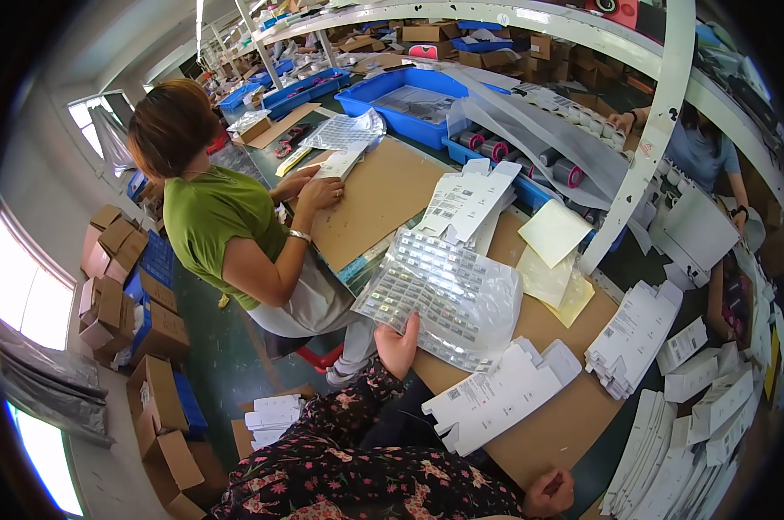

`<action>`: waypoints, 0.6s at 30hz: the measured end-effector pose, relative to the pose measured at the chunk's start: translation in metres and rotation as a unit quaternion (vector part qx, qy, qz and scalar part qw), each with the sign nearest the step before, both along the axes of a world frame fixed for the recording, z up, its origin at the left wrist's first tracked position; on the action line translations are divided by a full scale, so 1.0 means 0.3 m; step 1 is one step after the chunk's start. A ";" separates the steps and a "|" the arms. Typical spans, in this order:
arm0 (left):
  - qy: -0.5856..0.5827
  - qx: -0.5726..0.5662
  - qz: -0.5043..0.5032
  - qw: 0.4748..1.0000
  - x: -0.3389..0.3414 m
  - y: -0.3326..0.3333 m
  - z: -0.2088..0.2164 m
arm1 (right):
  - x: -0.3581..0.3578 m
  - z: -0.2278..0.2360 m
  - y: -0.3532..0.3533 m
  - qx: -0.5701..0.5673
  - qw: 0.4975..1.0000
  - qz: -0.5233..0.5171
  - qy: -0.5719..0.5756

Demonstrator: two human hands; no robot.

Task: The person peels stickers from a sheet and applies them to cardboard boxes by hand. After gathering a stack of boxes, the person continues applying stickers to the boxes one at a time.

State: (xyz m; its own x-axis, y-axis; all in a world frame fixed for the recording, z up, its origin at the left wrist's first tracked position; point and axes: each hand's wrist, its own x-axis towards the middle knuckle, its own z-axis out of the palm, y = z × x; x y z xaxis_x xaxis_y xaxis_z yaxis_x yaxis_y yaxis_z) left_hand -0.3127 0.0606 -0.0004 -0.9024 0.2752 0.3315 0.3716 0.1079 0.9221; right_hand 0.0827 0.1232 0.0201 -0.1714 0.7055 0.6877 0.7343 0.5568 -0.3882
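Observation:
My left hand (398, 345) pinches the near edge of a clear plastic sheet of small silvery stickers (440, 295), set in rows and tilted above the cardboard-covered table. Glare hides part of it. Just below its near right side lies a stack of flat white printed cartons (506, 394). My right hand (548, 492) is at the near edge of the board, its fingers curled closed; anything within them is too small or hidden to make out. Past the sheet lies another pile of flat white cartons (470, 204).
A person in a green top (227, 217) sits at the left, handling a white carton (342, 163). Yellowish paper sheets (558, 234), blue bins (409, 100) and a white shelf post (647, 143) stand beyond. More folded cartons (634, 338) lie right. A second person (702, 152) works across.

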 end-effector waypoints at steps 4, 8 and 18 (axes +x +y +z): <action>-0.010 0.041 -0.001 0.999 -0.005 0.015 -0.012 | 0.018 -0.015 0.001 -0.016 1.000 0.006 0.002; 0.014 0.019 0.009 1.000 -0.010 0.007 -0.023 | 0.017 -0.019 0.012 0.040 0.999 0.019 0.010; 0.026 0.014 0.012 0.999 -0.013 0.012 -0.029 | 0.033 -0.031 0.011 0.021 0.999 0.029 -0.014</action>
